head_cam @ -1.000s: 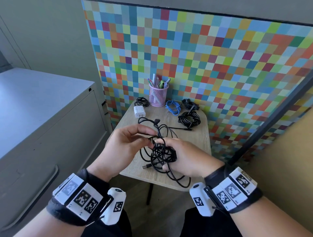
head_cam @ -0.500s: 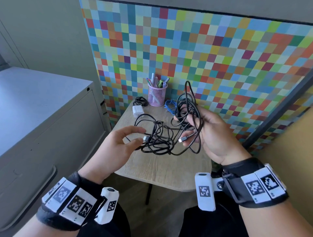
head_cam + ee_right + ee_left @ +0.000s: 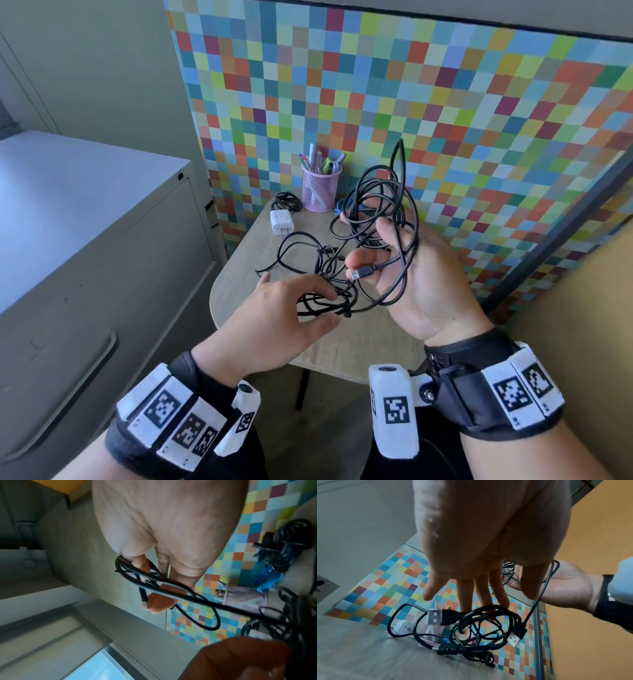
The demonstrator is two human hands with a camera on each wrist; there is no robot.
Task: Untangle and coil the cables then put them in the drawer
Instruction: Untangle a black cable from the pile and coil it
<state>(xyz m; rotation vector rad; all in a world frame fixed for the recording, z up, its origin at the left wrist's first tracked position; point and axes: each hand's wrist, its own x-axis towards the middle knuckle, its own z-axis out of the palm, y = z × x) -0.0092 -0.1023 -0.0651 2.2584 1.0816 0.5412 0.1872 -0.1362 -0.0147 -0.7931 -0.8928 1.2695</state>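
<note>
Cables point(image 3: 376, 219), tangled loops upright in right hand point(image 3: 424, 274)

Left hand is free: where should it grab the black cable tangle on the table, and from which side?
Probably the USB-A plug sticking up out of the tangle: rigid, free-ended, just below the left hand. Pinch its black housing from above; the right hand already holds the raised loops.

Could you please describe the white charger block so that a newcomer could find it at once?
Start at the small wooden table against the multicoloured checkered wall. At its far left corner stands a pink mesh pen cup, and the white charger block lies just left of and in front of it. It is the only white, boxy thing among dark coiled cables.
</note>
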